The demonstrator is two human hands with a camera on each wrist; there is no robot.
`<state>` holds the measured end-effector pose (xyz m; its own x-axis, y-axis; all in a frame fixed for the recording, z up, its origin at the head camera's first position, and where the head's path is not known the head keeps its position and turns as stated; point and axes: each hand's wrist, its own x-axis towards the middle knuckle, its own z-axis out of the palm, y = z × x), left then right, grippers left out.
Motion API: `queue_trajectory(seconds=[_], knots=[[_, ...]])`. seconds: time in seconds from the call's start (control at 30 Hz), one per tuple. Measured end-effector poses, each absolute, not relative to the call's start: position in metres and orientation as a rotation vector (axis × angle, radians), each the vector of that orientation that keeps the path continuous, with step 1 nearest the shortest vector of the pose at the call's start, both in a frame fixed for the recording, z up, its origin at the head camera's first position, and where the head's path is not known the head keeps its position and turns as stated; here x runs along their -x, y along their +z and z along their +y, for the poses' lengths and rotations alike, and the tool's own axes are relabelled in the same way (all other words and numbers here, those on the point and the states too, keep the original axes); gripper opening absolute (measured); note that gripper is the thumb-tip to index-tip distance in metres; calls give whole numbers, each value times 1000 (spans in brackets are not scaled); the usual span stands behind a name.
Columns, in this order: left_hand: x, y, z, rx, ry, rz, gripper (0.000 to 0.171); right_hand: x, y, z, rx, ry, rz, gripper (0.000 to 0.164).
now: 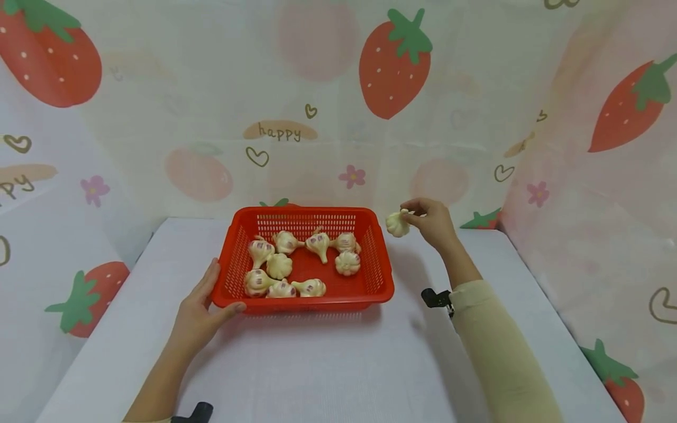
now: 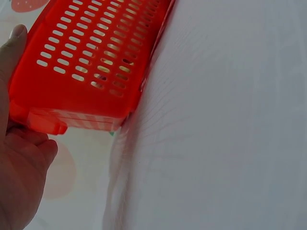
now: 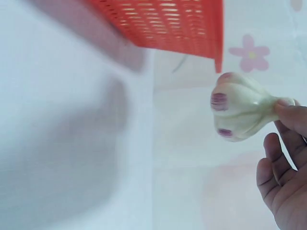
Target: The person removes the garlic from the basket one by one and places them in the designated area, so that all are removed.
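Observation:
A red plastic basket (image 1: 338, 303) with slotted walls stands on the white table. My left hand (image 1: 197, 317) grips its front left corner, thumb along the front rim and fingers against the left side. Inside lie several garlic bulbs (image 1: 279, 266), mostly toward the left and back, with purple marks on their pale skins. Just beyond the basket's right rim, my right hand (image 1: 435, 226) pinches another garlic bulb (image 3: 242, 108) by its stem, holding it above the table. In the right wrist view, the round end of this bulb points toward the basket.
White cloth covers the table (image 1: 317, 364). A backdrop (image 1: 328, 170) printed with strawberries, hearts and flowers rises behind it and along both sides. Dark wrist camera mounts (image 1: 436, 298) sit on both forearms.

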<state>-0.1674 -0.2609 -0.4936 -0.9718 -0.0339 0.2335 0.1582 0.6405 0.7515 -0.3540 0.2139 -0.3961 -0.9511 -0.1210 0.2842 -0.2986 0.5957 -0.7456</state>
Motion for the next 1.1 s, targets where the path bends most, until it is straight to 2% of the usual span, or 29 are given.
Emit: queue_trajectory(seconds=[0.57,1.1], knots=[[170,-498,-260,104,-1229,-2621,107,365,-454,228,-190,1383,-2667,23],[169,-497,-261,95,-1204,-2614,105,368,-479,222,-136,1380,-2722,27]])
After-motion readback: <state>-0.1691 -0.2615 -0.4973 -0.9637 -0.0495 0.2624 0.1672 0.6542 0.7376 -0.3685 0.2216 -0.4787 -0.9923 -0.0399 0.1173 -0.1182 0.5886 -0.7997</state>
